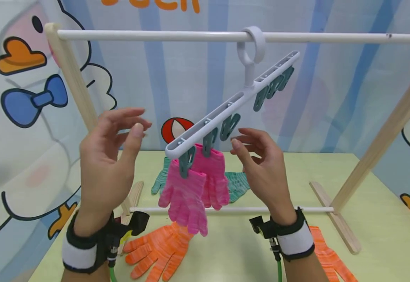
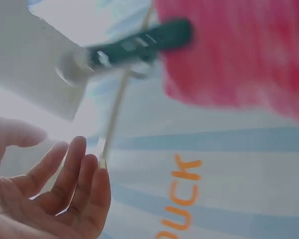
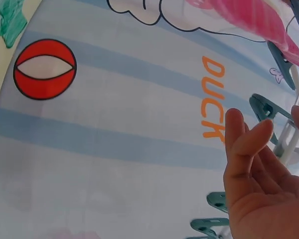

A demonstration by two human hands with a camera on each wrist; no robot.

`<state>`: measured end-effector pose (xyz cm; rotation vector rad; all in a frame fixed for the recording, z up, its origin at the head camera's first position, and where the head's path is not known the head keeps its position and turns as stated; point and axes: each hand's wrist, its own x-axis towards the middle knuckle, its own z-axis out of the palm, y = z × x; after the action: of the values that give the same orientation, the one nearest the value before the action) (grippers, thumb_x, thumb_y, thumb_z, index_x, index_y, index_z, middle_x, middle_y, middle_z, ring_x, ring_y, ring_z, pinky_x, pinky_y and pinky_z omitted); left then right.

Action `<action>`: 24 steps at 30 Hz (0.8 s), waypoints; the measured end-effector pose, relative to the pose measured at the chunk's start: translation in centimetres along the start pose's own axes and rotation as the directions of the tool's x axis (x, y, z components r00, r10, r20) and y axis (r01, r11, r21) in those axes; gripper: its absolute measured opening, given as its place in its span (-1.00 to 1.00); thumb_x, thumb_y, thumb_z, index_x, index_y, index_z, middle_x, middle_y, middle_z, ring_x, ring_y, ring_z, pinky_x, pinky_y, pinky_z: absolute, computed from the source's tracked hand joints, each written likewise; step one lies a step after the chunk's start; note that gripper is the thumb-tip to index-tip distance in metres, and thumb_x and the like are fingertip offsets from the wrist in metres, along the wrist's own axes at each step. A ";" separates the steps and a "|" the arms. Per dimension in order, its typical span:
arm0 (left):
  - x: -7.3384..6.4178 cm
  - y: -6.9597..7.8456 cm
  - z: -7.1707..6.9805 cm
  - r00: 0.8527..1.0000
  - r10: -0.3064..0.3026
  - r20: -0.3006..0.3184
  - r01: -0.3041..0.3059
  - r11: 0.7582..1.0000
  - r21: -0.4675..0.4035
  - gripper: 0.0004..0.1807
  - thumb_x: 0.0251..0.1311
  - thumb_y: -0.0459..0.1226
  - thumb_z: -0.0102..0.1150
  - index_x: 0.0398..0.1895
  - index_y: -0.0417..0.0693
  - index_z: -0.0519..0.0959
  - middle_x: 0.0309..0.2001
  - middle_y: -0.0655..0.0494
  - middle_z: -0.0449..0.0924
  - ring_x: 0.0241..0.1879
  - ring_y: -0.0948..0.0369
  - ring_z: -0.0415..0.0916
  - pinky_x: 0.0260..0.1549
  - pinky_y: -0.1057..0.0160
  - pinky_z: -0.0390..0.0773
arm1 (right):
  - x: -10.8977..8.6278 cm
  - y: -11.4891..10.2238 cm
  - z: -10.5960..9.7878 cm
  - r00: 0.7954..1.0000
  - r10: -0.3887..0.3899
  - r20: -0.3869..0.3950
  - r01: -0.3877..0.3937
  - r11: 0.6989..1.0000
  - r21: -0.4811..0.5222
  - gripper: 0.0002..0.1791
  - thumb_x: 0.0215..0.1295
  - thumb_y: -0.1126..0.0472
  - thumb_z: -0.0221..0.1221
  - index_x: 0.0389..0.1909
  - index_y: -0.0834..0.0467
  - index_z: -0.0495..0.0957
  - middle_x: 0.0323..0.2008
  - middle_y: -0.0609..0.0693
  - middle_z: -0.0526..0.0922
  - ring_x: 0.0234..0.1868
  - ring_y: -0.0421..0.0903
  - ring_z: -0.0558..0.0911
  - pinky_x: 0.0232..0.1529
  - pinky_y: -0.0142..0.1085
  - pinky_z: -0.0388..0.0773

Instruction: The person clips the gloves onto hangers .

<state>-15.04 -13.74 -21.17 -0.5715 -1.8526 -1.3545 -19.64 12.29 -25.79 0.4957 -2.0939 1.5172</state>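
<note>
A white clip hanger (image 1: 244, 95) hangs tilted from a rod, its near end low on the left. Two pink knit gloves (image 1: 187, 196) dangle side by side from the teal clips (image 1: 210, 141) at that end. Left of the hanger, my left hand (image 1: 109, 166) is raised with loosely bent fingers, apart from the gloves and holding nothing. My right hand (image 1: 264, 168) is also free of any object, its fingertips close beside an unused teal clip (image 1: 230, 127). In the right wrist view, that hand (image 3: 259, 184) has its fingers half bent near a clip (image 3: 266, 112).
The white rod (image 1: 148, 36) rests on wooden side posts (image 1: 378, 145). Orange gloves (image 1: 162, 246) lie on the table at front left and front right. Green gloves (image 1: 238, 186) lie behind the pink pair. Several bare clips (image 1: 275, 84) hang at the hanger's far end.
</note>
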 end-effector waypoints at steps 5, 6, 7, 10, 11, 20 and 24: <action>-2.3 2.9 1.1 0.990 0.122 -0.068 -0.120 0.992 0.032 -0.70 0.40 -0.41 0.13 0.16 -0.27 0.56 0.06 0.00 0.64 0.03 0.13 0.61 0.12 0.37 0.58 | 0.6 0.4 1.0 1.000 0.011 0.010 -0.012 0.996 0.091 -0.54 0.43 0.19 0.25 0.30 0.15 0.48 0.06 0.09 0.71 -0.12 -0.16 0.71 -0.42 -0.39 0.64; -2.6 3.4 1.5 0.989 0.134 -0.061 -0.132 0.991 0.035 -0.70 0.39 -0.41 0.16 0.14 -0.28 0.57 0.04 -0.03 0.65 0.02 0.12 0.61 0.11 0.35 0.59 | 0.7 0.4 1.2 1.000 0.010 0.002 -0.010 0.994 0.111 -0.54 0.42 0.19 0.26 0.29 0.15 0.48 0.05 0.09 0.72 -0.12 -0.16 0.71 -0.43 -0.38 0.64; -2.8 3.9 2.0 0.988 0.144 -0.052 -0.141 0.989 0.052 -0.70 0.37 -0.40 0.18 0.13 -0.28 0.58 0.03 -0.04 0.65 0.02 0.13 0.61 0.11 0.33 0.59 | 0.8 0.4 1.4 1.000 0.008 -0.007 -0.007 0.992 0.128 -0.54 0.42 0.20 0.26 0.29 0.16 0.48 0.04 0.10 0.72 -0.12 -0.16 0.71 -0.43 -0.39 0.64; -3.3 5.2 3.7 0.976 0.205 -0.069 -0.195 0.972 0.133 -0.73 0.31 -0.39 0.25 0.05 -0.25 0.63 -0.02 -0.07 0.66 0.02 0.11 0.57 0.05 0.26 0.61 | 1.2 0.2 2.0 1.000 -0.001 -0.026 0.006 0.984 0.178 -0.53 0.41 0.22 0.27 0.30 0.16 0.47 0.01 0.12 0.73 -0.12 -0.14 0.71 -0.43 -0.39 0.64; -3.6 5.6 4.3 0.971 0.224 -0.079 -0.209 0.964 0.162 -0.75 0.29 -0.38 0.27 0.02 -0.23 0.65 -0.03 -0.07 0.66 0.02 0.11 0.56 0.03 0.24 0.63 | 1.2 0.2 2.2 1.000 -0.006 -0.027 0.011 0.981 0.194 -0.52 0.41 0.22 0.27 0.31 0.16 0.46 -0.01 0.13 0.74 -0.12 -0.13 0.71 -0.43 -0.39 0.64; -4.8 5.9 8.5 0.973 0.207 0.100 -0.226 0.945 0.237 -0.74 0.22 -0.37 0.36 -0.02 -0.18 0.65 -0.04 -0.03 0.64 0.02 0.13 0.57 -0.03 0.21 0.69 | 1.5 0.0 3.5 0.996 -0.072 -0.051 0.084 0.956 0.281 -0.62 0.42 0.28 0.25 0.21 0.22 0.51 -0.07 0.21 0.74 -0.13 -0.04 0.69 -0.27 -0.37 0.69; -4.7 5.1 9.6 0.972 0.153 0.181 -0.204 0.929 0.310 -0.67 0.23 -0.29 0.40 0.05 -0.15 0.64 0.02 -0.02 0.64 0.07 0.12 0.57 0.06 0.21 0.69 | 1.4 0.4 3.0 0.996 -0.086 -0.038 0.093 0.969 0.230 -0.61 0.39 0.26 0.27 0.20 0.21 0.53 -0.04 0.18 0.75 -0.07 -0.07 0.70 -0.27 -0.35 0.70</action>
<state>-11.44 -2.61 -23.25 -0.6658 -2.0399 -0.8783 -21.52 9.58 -25.99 0.6412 -1.8561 1.7144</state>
